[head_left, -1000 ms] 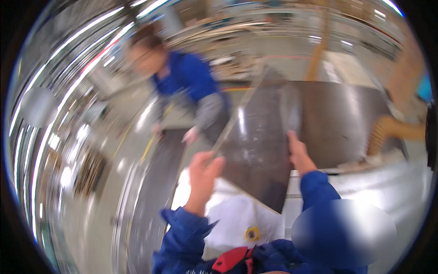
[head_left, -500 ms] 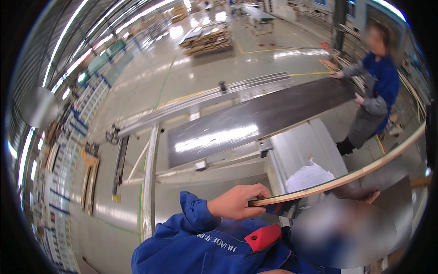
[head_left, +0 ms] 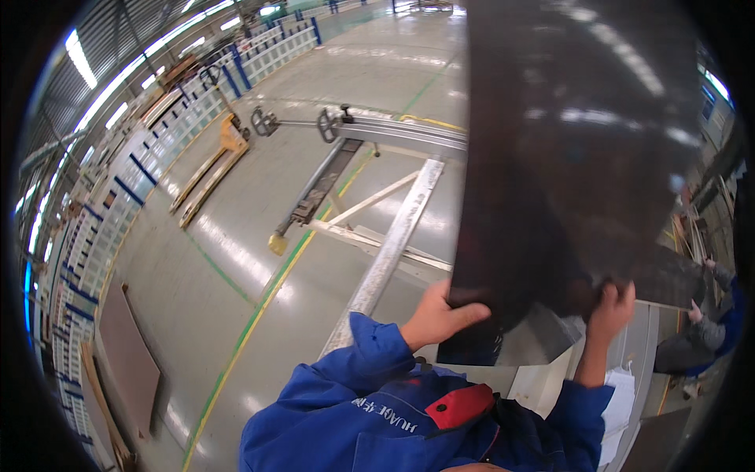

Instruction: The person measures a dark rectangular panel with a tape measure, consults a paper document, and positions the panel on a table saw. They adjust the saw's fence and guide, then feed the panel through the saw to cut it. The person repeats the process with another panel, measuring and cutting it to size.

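Observation:
A large, dark, glossy panel [head_left: 582, 157] stretches away from my body, its broad face toward me and full of reflections. My left hand [head_left: 442, 316] grips its left edge near the bottom corner, thumb on the face. Lower right on the panel, my right hand [head_left: 612, 311] has its fingers curled at it; just where they meet the edge is hard to make out. Below the panel's right side hangs a crumpled white sheet [head_left: 617, 405] next to my right sleeve.
A long metal rail [head_left: 405, 134] and a pale frame beam [head_left: 385, 252] stand ahead on the left. Farther left are a yellow pallet jack [head_left: 232, 134], a brown board [head_left: 130, 362] and white fencing. At the right, a co-worker [head_left: 712, 322] holds another dark panel [head_left: 668, 275].
The panel has swung from lying edge-on across my front to pointing away, its dark face now showing. My right hand has come into clear view, and the view has turned left.

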Motion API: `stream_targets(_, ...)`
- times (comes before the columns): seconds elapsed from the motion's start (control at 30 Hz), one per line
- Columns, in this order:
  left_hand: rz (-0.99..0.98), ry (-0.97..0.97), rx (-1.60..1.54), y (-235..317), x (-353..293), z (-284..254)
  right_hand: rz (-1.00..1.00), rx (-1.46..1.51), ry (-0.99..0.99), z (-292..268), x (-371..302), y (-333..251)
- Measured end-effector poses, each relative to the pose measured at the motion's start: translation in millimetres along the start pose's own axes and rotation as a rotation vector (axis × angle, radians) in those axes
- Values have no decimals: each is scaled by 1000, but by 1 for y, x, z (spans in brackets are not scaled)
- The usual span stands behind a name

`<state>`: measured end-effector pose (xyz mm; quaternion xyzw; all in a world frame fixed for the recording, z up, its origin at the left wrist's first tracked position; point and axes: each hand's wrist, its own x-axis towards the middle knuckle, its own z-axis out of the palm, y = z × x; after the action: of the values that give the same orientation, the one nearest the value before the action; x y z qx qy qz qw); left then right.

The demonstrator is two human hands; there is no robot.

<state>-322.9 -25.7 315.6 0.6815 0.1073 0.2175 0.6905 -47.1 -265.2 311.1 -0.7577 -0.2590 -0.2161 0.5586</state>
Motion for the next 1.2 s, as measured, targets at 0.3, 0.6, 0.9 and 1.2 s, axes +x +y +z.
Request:
stream_targets(0.3,102,1019,-274,-100,-2,-134,-329,-111,-585,175,21,-128)
stream_targets(0.6,-46,842,-645,-193,10,-265,354,-309,-1001,13,-185,-14)
stream_targets(0.9,-178,349,-428,-249,7,-278,1119,-409,-939,-125,-477,73)
stream_targets(1.2,-232,698,1256,-202,62,-165,1548,-271,317,-206,-728,47)
